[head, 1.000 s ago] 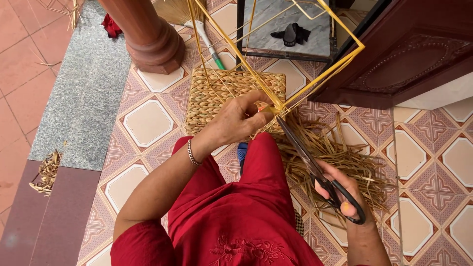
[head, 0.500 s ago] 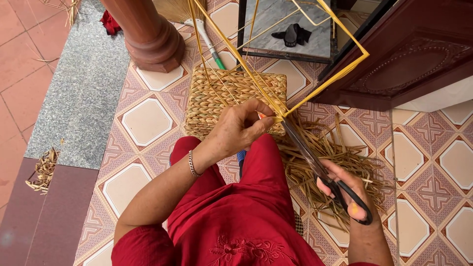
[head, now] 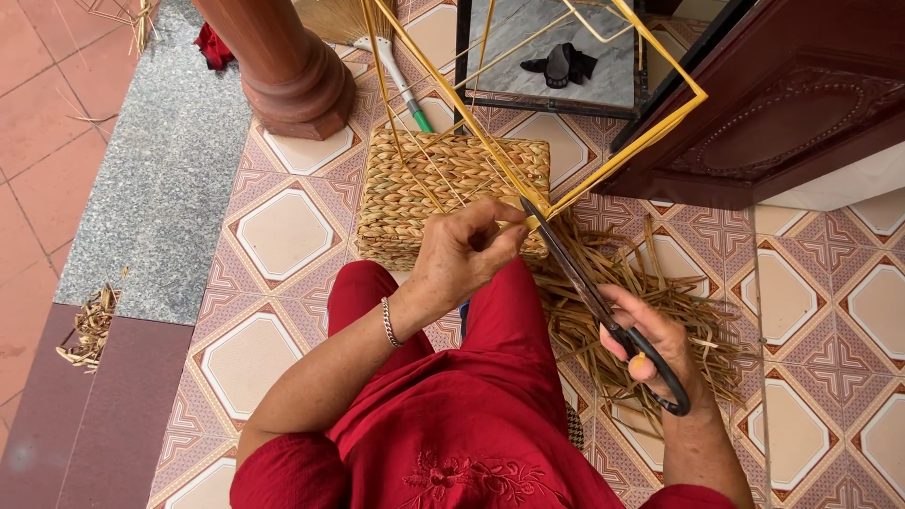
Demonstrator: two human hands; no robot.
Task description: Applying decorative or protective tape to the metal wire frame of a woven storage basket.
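Yellow wire frame (head: 603, 160) corner pinched in left hand (head: 467, 254), right hand (head: 650, 344) gripping scissors (head: 603, 306), blades seemingly parted

The patterned tile floor (head: 283, 236) carries everything here. A woven straw mat (head: 424, 203) lies flat at its centre, and a loose heap of dry straw strands (head: 660, 311) sits at three o'clock, touching the mat. At eleven o'clock stands a round wooden pillar base (head: 297, 90). At nine o'clock a grey stone strip (head: 160, 188) runs alongside, with what seems a small straw scrap bundle (head: 90, 325) at eight o'clock.
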